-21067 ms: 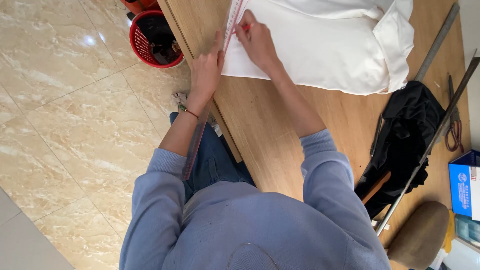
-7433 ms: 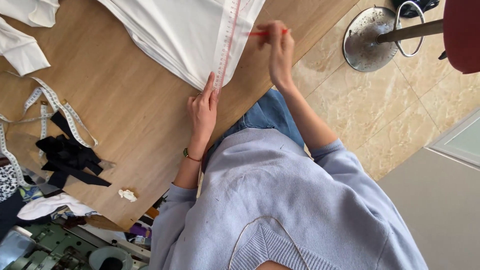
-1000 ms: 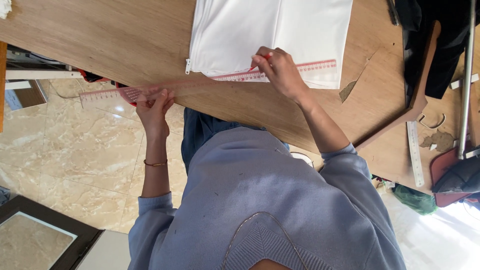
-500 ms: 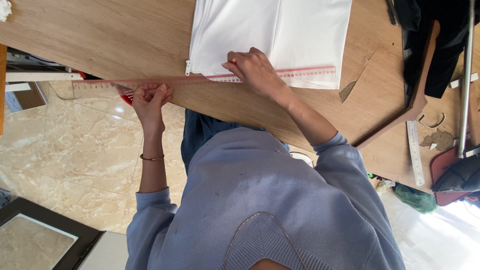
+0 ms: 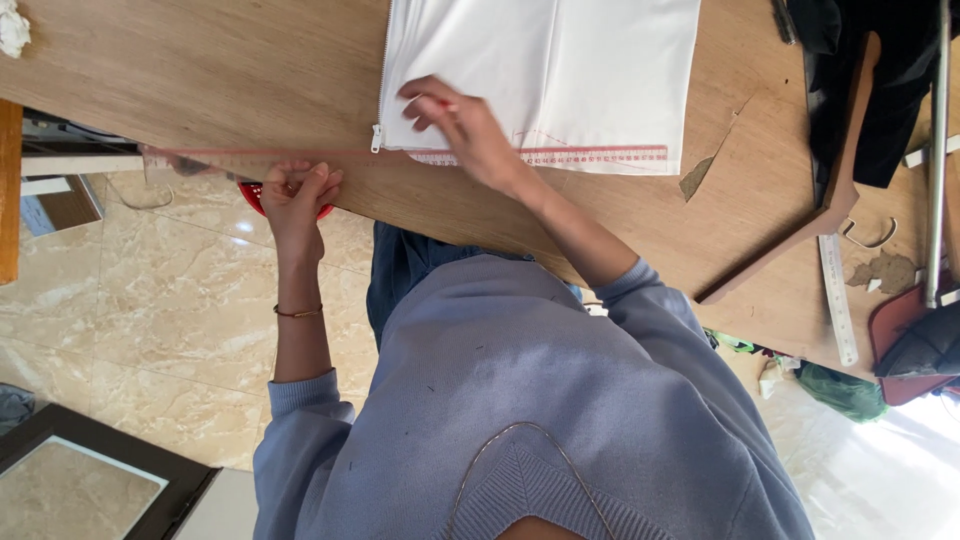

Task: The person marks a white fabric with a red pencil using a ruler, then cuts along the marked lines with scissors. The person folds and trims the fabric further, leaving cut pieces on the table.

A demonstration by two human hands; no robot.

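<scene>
A white fabric piece (image 5: 560, 70) with a zipper along its left edge lies on the wooden table (image 5: 200, 90). A long clear ruler (image 5: 600, 155) with red marks runs along the fabric's near edge and sticks out past the table's left side. My left hand (image 5: 300, 190) grips the ruler at the table edge. My right hand (image 5: 455, 125) rests on the fabric just above the ruler, near the zipper end, with a red pencil (image 5: 441, 103) between its fingers.
Black cloth (image 5: 880, 90) and a dark wooden curved ruler (image 5: 800, 240) lie at the right, with a metal bar (image 5: 936, 150) and a short pale ruler (image 5: 838, 300) beside them. A white scrap (image 5: 12, 25) sits at the far left. A red bin (image 5: 252, 195) shows under the table edge.
My right hand has slid left along the ruler toward the zipper end of the fabric. My left hand stays on the ruler at the table edge.
</scene>
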